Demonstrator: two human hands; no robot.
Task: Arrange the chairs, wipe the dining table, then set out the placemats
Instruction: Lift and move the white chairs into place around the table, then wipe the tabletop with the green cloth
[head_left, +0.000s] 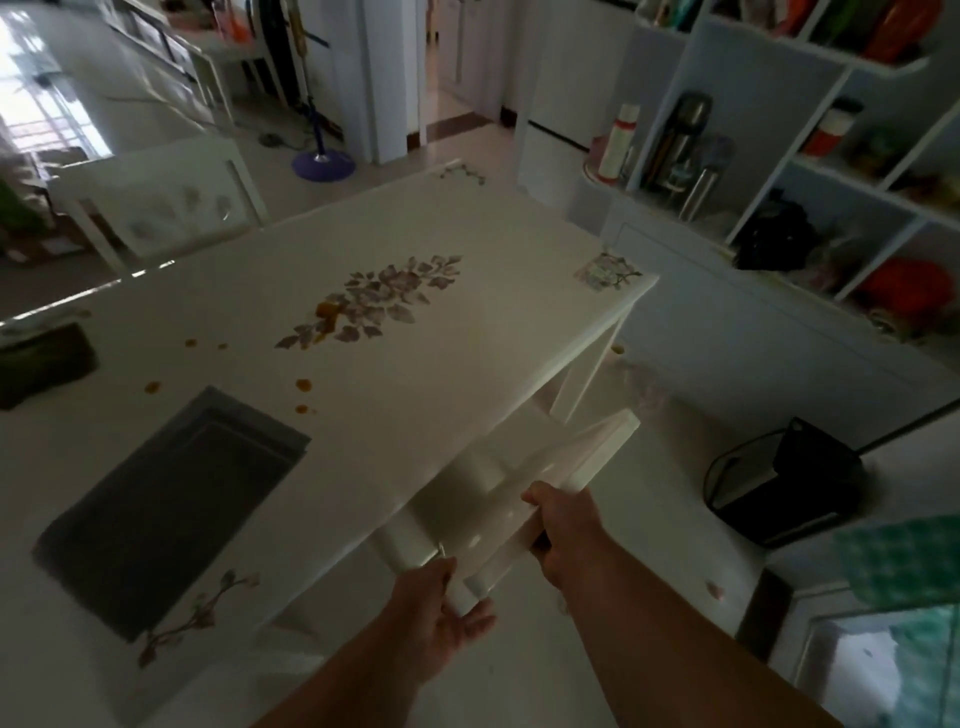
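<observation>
Chair: white wooden chair back (545, 478) at the white floral dining table's (467, 364) right edge.
Left hand (441, 608): fingers clamped on the back's near end.
Right hand (563, 525): fingers wrapped over its top rail.
Room: bare pale floor (649, 545) to the right.

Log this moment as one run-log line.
stage: arranging chairs | left hand and right hand: gripping white chair at dining table | spills: unwiped | placemats: stacked

Table in the middle, chairs on two sides

The table (415, 374) fills the middle. A stack of placemats (171, 509) lies on its near left part, and a cloth (41, 364) lies on its left edge. Spots of spill (304, 385) sit between the placemats and the table's middle. One chair (550, 478) stands at the table's right side, with both hands on its back. Another chair (156, 202) stands behind the table, on the left. Shelves (810, 171) stand far right. A bin (784, 483) sits on the floor, right of the near chair.
</observation>
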